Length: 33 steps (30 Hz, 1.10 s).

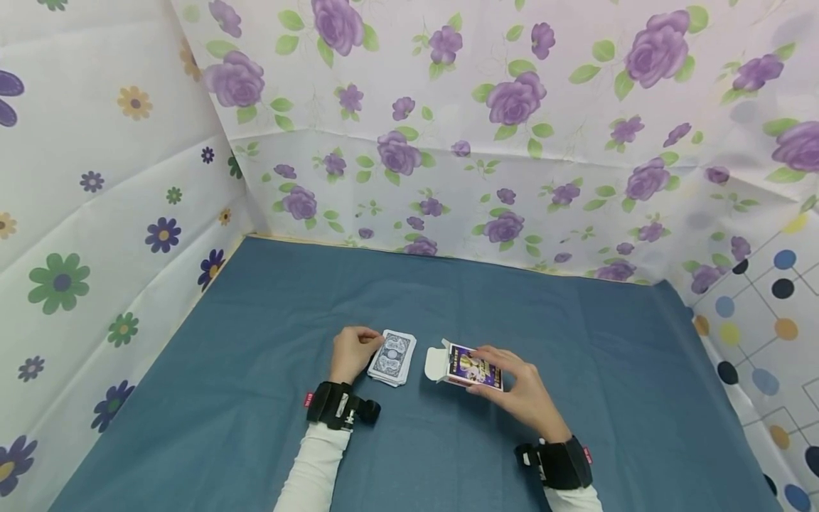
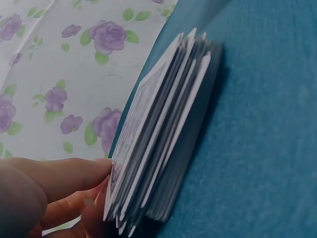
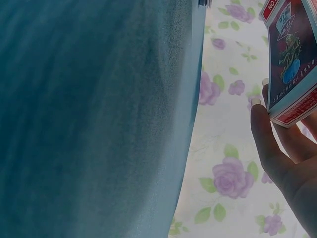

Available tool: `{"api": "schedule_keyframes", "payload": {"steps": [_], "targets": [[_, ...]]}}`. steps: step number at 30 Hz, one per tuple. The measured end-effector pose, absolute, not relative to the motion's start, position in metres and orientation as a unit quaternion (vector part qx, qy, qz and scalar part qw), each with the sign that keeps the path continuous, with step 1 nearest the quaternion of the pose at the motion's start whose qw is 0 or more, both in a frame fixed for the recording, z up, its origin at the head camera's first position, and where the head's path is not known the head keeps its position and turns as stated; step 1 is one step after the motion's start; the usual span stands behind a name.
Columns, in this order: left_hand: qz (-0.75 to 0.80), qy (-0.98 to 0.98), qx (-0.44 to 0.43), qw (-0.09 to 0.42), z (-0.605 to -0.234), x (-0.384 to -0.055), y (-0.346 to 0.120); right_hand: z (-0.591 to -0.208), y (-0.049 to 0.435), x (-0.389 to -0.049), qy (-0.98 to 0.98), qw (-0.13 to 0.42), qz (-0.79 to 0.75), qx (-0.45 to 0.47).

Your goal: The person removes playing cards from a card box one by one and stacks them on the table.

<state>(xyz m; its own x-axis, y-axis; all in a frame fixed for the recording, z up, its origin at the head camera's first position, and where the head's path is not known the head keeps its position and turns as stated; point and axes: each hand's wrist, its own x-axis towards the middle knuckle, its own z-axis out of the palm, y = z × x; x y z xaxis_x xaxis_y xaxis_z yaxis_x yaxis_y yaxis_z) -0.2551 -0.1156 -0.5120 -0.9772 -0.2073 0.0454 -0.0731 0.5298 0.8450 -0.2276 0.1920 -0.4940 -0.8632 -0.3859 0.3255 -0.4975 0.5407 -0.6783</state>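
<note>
A stack of playing cards (image 1: 392, 358), backs up and edges slightly uneven, lies on the blue cloth in the head view. My left hand (image 1: 352, 350) is at its left edge. In the left wrist view the thumb (image 2: 74, 176) sits at the top card's edge, with curled fingers against the side of the stack (image 2: 158, 134). To the right, my right hand (image 1: 521, 387) grips a purple card box (image 1: 475, 367) between thumb and fingers. Its white end flap (image 1: 437, 363) stands open towards the stack. The right wrist view shows the box's printed face and red-and-white side (image 3: 297, 106).
Blue cloth (image 1: 269, 306) covers the table. Behind it hangs a white sheet with purple roses (image 1: 397, 153); a flower-print sheet (image 1: 128, 270) borders the left and a dotted one (image 1: 768, 341) the right. Each wrist wears a black strap with a small camera.
</note>
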Motion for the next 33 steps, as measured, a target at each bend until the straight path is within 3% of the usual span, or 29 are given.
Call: {"api": "schedule_keyframes", "payload": {"steps": [19,22,28,33], "targets": [[-0.478,-0.871,0.056,0.102,-0.5,-0.25,-0.108,-0.491,0.189,-0.228,-0.873,0.066,0.409,0.257],[-0.515,-0.855,0.014,0.066,-0.483,-0.247,-0.1,-0.491,0.189,-0.227,-0.872,0.066,0.411,0.258],[-0.543,-0.832,-0.092,-0.064,-0.463,-0.236,-0.067,-0.489,0.189,-0.227,-0.868,0.074,0.411,0.268],[-0.487,-0.864,-0.115,-0.061,-0.463,-0.226,-0.048,-0.488,0.189,-0.225,-0.867,0.082,0.408,0.275]]}}
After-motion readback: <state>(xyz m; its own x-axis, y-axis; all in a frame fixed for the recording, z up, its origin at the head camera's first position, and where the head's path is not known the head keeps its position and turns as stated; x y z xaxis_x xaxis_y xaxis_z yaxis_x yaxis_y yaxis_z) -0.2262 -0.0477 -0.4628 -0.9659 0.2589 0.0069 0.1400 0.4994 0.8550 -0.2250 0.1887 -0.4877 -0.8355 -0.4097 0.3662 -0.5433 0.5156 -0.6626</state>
